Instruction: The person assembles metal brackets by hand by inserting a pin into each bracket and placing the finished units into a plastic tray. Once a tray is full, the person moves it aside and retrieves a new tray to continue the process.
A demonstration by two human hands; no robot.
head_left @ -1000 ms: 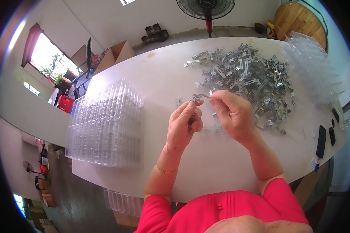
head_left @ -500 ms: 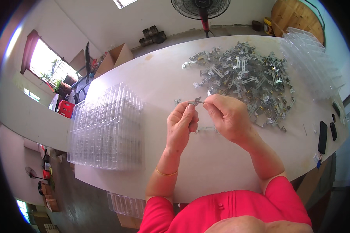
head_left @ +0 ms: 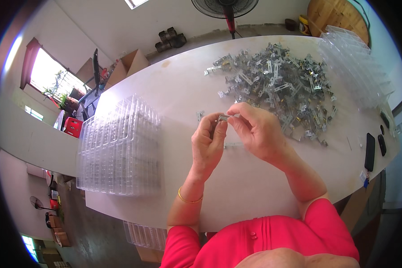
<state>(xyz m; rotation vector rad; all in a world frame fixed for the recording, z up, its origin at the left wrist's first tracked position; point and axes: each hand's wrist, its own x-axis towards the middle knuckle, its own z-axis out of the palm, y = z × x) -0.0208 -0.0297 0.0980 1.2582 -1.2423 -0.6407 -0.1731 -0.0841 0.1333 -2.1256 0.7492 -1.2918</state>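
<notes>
My left hand (head_left: pixel 207 145) is closed with thumb and fingers pinching a small silver metal bracket (head_left: pixel 223 118). The fingertips of my right hand (head_left: pixel 259 134) close on the bracket's right end; most of the part is hidden by the fingers, so its full shape does not show. On the table below, a long thin metal strip (head_left: pixel 232 144) lies partly covered by my right hand. Another small metal part (head_left: pixel 200 115) rests just beyond my left hand. Past my right hand spreads a heap of loose metal brackets (head_left: pixel 277 85), some with yellowish pieces.
Stacked clear plastic trays (head_left: pixel 120 152) stand on the white table (head_left: pixel 178 94) at the left. More clear trays (head_left: pixel 355 71) lean at the far right. A black phone (head_left: pixel 370 152) lies near the right edge. A floor fan (head_left: pixel 228 6) stands beyond the table.
My right fingertips have come closer to my left hand and now cover more of the bracket. The whole view has shifted slightly.
</notes>
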